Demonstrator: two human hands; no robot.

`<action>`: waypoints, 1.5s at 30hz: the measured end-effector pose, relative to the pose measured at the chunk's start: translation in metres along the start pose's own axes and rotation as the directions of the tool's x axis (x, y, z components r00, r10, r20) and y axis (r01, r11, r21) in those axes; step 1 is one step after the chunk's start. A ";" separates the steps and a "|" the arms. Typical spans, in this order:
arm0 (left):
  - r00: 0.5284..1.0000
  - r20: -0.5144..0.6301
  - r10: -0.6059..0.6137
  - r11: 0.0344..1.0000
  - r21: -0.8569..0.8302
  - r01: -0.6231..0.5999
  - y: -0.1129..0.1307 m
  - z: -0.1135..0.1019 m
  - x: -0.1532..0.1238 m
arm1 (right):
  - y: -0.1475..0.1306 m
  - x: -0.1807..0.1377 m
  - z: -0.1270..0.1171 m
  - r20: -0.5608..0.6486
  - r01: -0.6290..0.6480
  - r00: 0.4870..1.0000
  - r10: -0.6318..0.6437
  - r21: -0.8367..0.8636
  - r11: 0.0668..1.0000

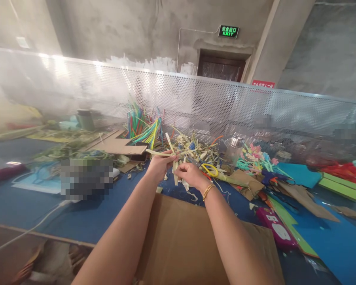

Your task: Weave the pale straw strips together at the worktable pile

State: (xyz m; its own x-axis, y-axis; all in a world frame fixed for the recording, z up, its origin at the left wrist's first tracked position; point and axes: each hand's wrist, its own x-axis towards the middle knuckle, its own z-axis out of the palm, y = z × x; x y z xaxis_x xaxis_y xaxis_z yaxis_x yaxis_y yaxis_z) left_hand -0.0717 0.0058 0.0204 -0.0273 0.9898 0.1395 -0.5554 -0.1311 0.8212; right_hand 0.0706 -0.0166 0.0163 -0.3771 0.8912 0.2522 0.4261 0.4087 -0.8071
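Several flat, pale yellow-green plant strips [169, 142] cross one another in front of me, above the table. My left hand [162, 164] pinches them near the crossing, with one strip end sticking up and another out to the left. Closed on the lower, hanging strip [175, 177], my right hand [190, 175] works just beside the left; its fingertips partly hide the strip. Yellow-handled scissors [210, 170] lie just beyond the right hand. Behind both hands is a heap of dry leaf scraps [204, 148].
A brown cardboard sheet [180, 241] lies beneath my forearms. Coloured pipe cleaners [142, 124], a clear bottle [235, 148] and a green cup [85, 120] stand at the back. Right are pink flowers [255, 152] and a magenta device [275, 228]. A perforated metal screen [166, 91] bounds the table.
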 end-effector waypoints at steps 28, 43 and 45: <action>0.879 0.272 -0.391 0.885 0.373 0.278 -0.002 0.014 -0.017 | 0.022 0.012 -0.020 -0.310 0.009 0.944 0.108 0.353 0.936; 0.872 0.274 -0.406 0.909 0.223 0.353 0.003 0.011 -0.013 | 0.021 0.013 -0.024 -0.487 0.067 0.840 0.239 0.531 0.845; 0.881 0.286 -0.376 0.926 0.106 0.361 0.006 0.011 -0.014 | 0.019 0.012 -0.026 -0.453 0.057 0.845 0.283 0.604 0.795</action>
State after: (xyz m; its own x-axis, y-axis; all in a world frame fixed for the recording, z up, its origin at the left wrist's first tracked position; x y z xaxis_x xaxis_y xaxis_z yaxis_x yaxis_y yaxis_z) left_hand -0.0658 -0.0091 0.0290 0.4224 0.9060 -0.0281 -0.4359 0.2303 0.8700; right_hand 0.0959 0.0076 0.0178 0.1744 0.9583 0.2264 -0.1793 0.2570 -0.9496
